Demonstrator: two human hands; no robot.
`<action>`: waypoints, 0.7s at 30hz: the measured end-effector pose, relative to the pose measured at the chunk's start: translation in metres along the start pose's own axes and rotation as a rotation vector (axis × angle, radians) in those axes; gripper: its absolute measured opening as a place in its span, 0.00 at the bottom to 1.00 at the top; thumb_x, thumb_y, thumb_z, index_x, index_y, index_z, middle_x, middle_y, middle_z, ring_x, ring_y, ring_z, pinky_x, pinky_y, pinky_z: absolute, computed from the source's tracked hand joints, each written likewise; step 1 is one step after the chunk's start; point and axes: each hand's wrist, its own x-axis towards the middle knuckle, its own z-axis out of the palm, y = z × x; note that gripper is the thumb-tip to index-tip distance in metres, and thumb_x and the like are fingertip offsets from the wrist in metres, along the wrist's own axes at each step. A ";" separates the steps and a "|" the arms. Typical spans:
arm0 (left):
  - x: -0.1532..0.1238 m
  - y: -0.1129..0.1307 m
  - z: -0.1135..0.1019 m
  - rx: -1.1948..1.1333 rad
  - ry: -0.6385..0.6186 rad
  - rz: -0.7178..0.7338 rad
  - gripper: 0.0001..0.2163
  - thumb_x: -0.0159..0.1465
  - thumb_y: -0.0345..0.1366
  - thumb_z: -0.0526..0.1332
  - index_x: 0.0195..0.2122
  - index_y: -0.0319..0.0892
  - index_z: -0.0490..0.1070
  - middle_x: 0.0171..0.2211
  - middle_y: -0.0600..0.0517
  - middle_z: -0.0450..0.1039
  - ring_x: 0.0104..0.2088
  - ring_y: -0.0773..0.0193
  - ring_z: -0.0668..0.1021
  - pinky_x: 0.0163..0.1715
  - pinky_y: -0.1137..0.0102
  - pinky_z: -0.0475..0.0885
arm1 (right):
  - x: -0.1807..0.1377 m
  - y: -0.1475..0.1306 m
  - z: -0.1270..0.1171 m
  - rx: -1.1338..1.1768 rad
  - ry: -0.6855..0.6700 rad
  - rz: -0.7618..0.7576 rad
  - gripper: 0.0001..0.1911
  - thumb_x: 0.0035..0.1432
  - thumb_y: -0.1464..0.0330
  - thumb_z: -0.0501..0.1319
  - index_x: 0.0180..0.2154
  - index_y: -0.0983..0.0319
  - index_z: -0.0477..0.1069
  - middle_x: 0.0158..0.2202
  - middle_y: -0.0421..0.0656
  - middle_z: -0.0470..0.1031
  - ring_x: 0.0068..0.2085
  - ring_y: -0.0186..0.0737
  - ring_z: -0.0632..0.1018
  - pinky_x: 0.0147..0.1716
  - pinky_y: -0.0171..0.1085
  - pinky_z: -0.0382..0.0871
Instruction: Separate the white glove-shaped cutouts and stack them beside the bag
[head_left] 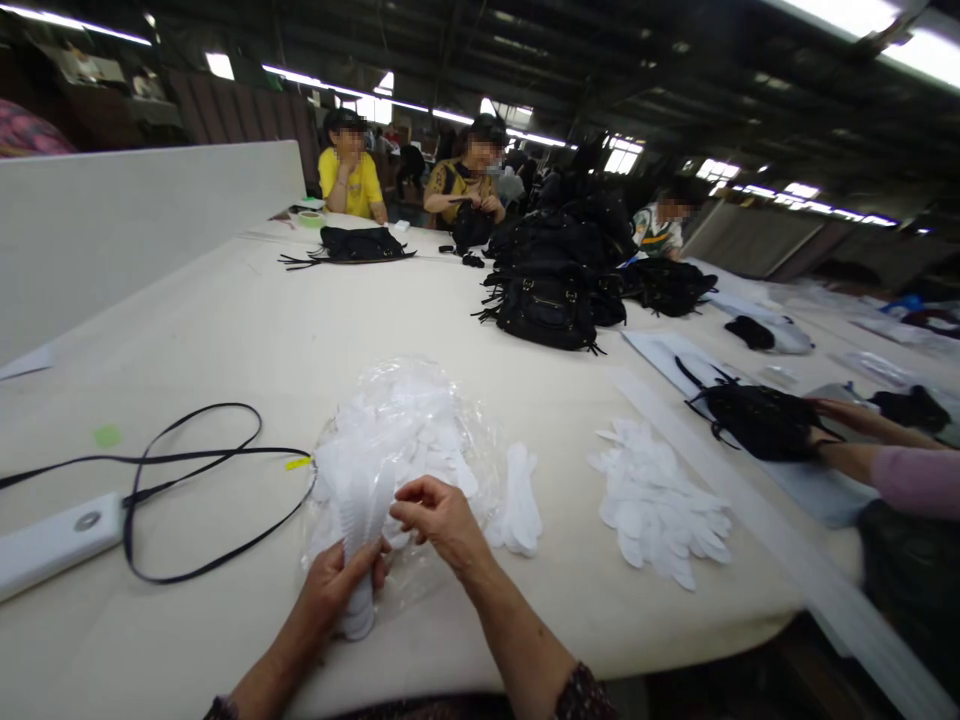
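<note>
My left hand (341, 585) is wrapped round a fanned stack of thin white shaped pieces (360, 618), their rounded ends poking out below. Close by on the right, my right hand (439, 515) has thumb and forefinger pinched at the stack's upper edge; whether a piece is between the fingertips cannot be made out. Behind both hands lies a clear plastic bag (480, 430) full of similar white pieces. A small neat pile of white pieces (519, 500) rests beside the bag, and a larger loose heap of white pieces (664, 500) is spread farther right.
A black strap (202, 455) loops by a white device (60, 545) at left. Black bags (551, 300) are heaped toward the back of the table (187, 330). At right, a co-worker's hands (832, 430) hold a black bag (757, 415). Other people sit across the table.
</note>
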 end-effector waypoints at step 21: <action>0.003 0.002 -0.006 0.002 0.066 -0.012 0.22 0.56 0.57 0.60 0.26 0.40 0.76 0.20 0.53 0.73 0.23 0.62 0.72 0.27 0.69 0.66 | 0.007 0.013 0.020 0.023 -0.028 -0.014 0.22 0.55 0.51 0.61 0.39 0.62 0.78 0.26 0.39 0.76 0.24 0.30 0.73 0.21 0.29 0.64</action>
